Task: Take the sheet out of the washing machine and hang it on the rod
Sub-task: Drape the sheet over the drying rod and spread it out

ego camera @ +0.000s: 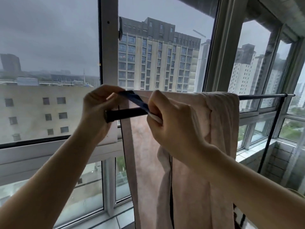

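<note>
I see the pale pink cotton sheet (186, 162) draped over the thin dark metal rod (264, 96) by the window. My left hand (97, 111) and right hand (171, 124) both pinch its dark navy hem band (132, 104), stretched between them. Risk, I judge: the bunched right side outweighs the left, so letting go could drag the sheet off the rod

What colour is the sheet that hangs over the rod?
Pale pink, with a thin dark edging; the head view shows it. The sheet is draped over the rod.
</note>
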The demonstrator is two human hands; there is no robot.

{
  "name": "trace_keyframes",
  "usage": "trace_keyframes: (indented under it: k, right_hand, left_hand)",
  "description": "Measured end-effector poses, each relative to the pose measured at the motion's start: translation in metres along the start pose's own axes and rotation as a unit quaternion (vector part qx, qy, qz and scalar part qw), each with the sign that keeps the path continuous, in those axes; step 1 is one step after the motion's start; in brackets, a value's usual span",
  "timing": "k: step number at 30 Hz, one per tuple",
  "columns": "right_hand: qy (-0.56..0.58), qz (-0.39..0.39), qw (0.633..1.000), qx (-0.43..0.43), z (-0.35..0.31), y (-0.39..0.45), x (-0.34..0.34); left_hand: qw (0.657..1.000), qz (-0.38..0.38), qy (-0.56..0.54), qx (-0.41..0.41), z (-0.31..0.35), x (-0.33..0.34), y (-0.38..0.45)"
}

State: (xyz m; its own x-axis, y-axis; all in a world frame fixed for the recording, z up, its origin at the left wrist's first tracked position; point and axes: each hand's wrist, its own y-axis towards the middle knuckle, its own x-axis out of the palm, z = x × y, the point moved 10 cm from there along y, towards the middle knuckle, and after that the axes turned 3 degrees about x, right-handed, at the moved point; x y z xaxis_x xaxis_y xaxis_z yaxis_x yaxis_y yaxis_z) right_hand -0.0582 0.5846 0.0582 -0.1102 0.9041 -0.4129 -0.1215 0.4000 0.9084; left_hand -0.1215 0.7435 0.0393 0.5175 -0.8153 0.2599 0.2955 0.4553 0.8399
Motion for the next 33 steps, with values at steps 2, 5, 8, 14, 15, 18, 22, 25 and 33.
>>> trace_keyframes:
  k: [2, 5, 8, 14, 15, 18, 22, 25, 33]
  right_hand:
    - [-0.002, -0.026, 1.0, -0.005, -0.004, -0.013, 0.014]
    - [0.008, -0.066, 0.998, 0.0, 0.0, -0.031, 0.036]
    - [0.049, -0.094, 0.994, 0.017, 0.003, -0.038, 0.051]
    - [0.139, -0.116, 0.979, 0.093, 0.018, -0.052, 0.068]
    - [0.146, -0.119, 0.976, 0.108, 0.023, -0.056, 0.07]
    - [0.117, -0.145, 0.973, 0.139, 0.033, -0.074, 0.079]
    - [0.043, -0.205, 0.962, 0.174, 0.044, -0.104, 0.1]
    - [0.048, -0.221, 0.955, 0.192, 0.043, -0.123, 0.112]
    - [0.075, -0.256, 0.926, 0.266, 0.049, -0.195, 0.14]
  left_hand:
    - [0.999, 0.027, 0.014, -0.032, -0.016, -0.01, -0.015]
    - [0.994, 0.057, 0.005, -0.089, -0.041, -0.016, -0.039]
    - [0.996, 0.043, 0.005, -0.078, -0.043, -0.01, -0.041]
    - [0.938, -0.04, 0.331, -0.093, -0.071, 0.001, -0.052]
    - [0.93, -0.039, 0.35, -0.108, -0.076, -0.004, -0.057]
    - [0.935, -0.025, 0.33, -0.126, -0.077, -0.017, -0.073]
    - [0.943, 0.006, 0.319, -0.094, -0.053, -0.025, -0.086]
    - [0.944, 0.046, 0.321, -0.062, -0.039, -0.031, -0.089]
    - [0.939, 0.009, 0.279, -0.201, -0.106, -0.025, -0.149]
